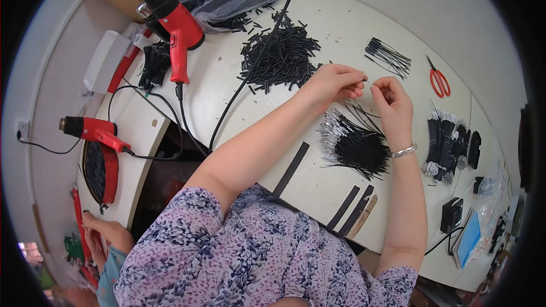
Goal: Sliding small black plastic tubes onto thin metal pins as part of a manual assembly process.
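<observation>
My left hand [333, 82] and my right hand [393, 102] meet above the white table [341, 28]. Between their fingertips they pinch a thin black wire [368, 82] with a bare silvery end. My right wrist carries a silver bracelet [404, 150]. Just below the hands lies a heap of black wires with stripped ends [352, 142]. A pile of short black tube pieces [281, 57] lies to the left of my left hand.
Two red heat guns [176, 28] [94, 131] lie at the left, cords trailing. Red scissors [439, 81], a small wire bundle [388, 55] and more wire bundles [449, 145] are at the right. Black strips [352, 207] lie near the edge. Another person's hand [102, 233] shows at lower left.
</observation>
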Demonstrator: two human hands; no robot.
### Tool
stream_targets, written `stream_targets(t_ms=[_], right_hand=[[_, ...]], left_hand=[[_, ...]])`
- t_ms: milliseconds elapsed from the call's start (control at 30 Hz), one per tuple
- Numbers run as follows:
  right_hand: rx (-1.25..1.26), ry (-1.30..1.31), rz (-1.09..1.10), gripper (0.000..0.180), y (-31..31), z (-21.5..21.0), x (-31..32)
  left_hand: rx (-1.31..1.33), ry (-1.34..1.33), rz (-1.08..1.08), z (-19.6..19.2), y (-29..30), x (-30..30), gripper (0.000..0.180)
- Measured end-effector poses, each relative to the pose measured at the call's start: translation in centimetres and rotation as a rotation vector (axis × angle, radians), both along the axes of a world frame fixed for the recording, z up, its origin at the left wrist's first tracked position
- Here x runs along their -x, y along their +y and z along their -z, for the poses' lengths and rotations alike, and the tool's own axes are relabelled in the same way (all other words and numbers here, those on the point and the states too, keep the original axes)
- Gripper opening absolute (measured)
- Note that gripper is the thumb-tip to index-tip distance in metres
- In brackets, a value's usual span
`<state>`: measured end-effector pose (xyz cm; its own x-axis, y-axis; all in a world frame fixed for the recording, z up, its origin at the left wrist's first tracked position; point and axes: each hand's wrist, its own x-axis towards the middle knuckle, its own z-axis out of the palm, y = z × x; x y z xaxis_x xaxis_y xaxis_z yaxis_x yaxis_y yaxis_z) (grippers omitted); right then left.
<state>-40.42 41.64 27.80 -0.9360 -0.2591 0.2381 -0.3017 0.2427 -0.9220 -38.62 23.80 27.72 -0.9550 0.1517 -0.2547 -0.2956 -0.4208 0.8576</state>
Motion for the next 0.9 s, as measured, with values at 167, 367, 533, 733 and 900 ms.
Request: stream_targets(t_ms=[167, 367, 533, 733, 900], right_hand=[[-0.248, 0.272, -0.011, 0.007, 0.1, -1.1, -0.5], [-0.511, 0.467, -0.029, 0.008, -0.3, -2.4, -1.3], [-0.202, 0.098, -0.033, 0.006, 1.1, -1.6, 0.1], [-0.169, 0.091, -0.071, 0.006, 0.4, -1.5, -0.3], [-0.170, 0.100, -0.078, 0.006, 0.3, -1.2, -0.3]], left_hand=[[0.000, -0.013, -0.004, 0.1, 0.1, 0.1, 0.019], [0.114, 0.039, -0.015, 0.0, 0.6, -0.3, 0.018], [0.071, 0.002, -0.098, -0.2, 0.4, -0.2, 0.026], [-0.159, -0.018, 0.029, 0.6, -0.3, 0.2, 0.035], [-0.212, -0.011, 0.106, 1.0, -0.3, 0.4, 0.034]])
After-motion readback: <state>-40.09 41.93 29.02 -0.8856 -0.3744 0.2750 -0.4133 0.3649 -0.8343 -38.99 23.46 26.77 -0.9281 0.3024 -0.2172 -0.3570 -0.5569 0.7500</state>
